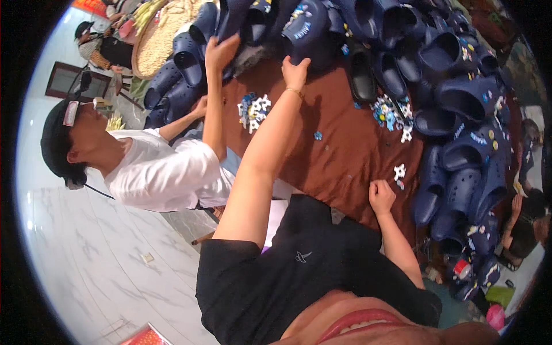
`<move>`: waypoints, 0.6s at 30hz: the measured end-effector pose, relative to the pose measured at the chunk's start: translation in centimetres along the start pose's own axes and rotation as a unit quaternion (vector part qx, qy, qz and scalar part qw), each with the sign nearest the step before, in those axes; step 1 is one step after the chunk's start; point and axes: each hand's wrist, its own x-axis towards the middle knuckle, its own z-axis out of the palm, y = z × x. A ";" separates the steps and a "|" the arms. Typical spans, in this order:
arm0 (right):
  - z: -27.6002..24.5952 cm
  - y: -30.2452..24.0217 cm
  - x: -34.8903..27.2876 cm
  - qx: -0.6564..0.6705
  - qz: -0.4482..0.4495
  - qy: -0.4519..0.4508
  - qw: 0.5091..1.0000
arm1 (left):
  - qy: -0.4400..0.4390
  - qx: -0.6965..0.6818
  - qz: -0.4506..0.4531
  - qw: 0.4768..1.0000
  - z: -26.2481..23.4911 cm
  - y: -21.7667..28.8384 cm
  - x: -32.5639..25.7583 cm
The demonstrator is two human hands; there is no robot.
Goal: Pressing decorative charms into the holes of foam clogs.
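My left hand [296, 71] reaches far across the brown table [333, 155] and grips the lower edge of a navy clog [306, 31] with white decorations, at the foot of a heap of such clogs. A thin bracelet sits on that wrist. My right hand [381, 196] rests on the table's near edge, curled into a fist; I cannot see anything in it. A small white shoe charm [399, 171] lies just beyond its knuckles.
Navy clogs pile along the table's far side and right side [460, 103]. Two clusters of small charms [253, 109] [392, 112] lie on the cloth. A co-worker in a white shirt [155, 172] at my left touches a clog [221, 50]. A woven tray [158, 40] stands beyond; another person sits at the right [526, 227].
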 end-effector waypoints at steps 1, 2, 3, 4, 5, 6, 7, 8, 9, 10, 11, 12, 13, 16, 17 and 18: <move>-0.2 -0.1 0.0 0.004 0.006 -0.006 1.000 | -0.027 -0.057 -0.041 0.997 0.4 -0.4 1.3; -0.4 -0.2 -0.1 0.008 0.013 -0.011 1.000 | -0.046 -0.092 -0.070 0.992 0.6 0.3 1.9; -0.3 -0.2 -0.1 0.012 0.006 -0.008 1.000 | -0.110 -0.128 -0.063 0.984 0.3 0.0 3.1; -0.4 0.2 -0.5 0.007 0.017 -0.007 1.000 | -0.143 -0.174 -0.090 0.970 1.2 1.1 2.6; -0.5 0.2 -0.7 0.007 0.020 -0.007 1.000 | -0.167 -0.218 -0.113 0.955 1.1 2.3 2.0; -0.4 0.2 -0.9 0.008 0.028 -0.006 1.000 | -0.169 -0.219 -0.110 0.955 1.3 2.4 2.1; -0.4 0.0 -0.7 0.011 0.023 -0.005 1.000 | -0.134 -0.191 -0.093 0.968 0.8 2.5 2.2; -0.4 -0.2 -0.5 0.013 0.010 0.002 1.000 | -0.099 -0.161 -0.078 0.979 0.2 2.3 2.2; -0.4 -0.4 -0.6 0.015 -0.002 0.007 1.000 | -0.094 -0.161 -0.077 0.979 -0.4 2.0 1.9; -0.2 -0.2 -0.8 0.012 0.005 0.007 1.000 | -0.086 -0.167 -0.059 0.980 -0.2 2.4 0.9; -0.1 -0.2 -0.8 0.017 0.005 0.012 1.000 | -0.077 -0.173 -0.039 0.981 -0.4 2.9 -0.1; 0.1 -0.1 -0.8 0.021 0.005 0.015 1.000 | -0.082 -0.170 -0.043 0.981 -0.8 3.3 -1.2; 0.2 -0.2 -0.7 0.011 0.010 0.004 1.000 | -0.070 -0.180 -0.027 0.981 -1.4 3.3 -2.6; 0.2 0.3 -0.3 -0.043 0.004 0.001 0.999 | -0.095 -0.120 0.010 0.988 -3.9 4.6 -9.4; 0.2 -0.3 0.3 -0.050 -0.006 0.007 0.999 | -0.091 -0.110 0.016 0.990 -5.3 3.7 -11.1; 0.8 1.1 -0.1 -0.048 0.013 0.004 0.999 | -0.090 -0.013 0.084 0.992 -4.8 3.2 -13.6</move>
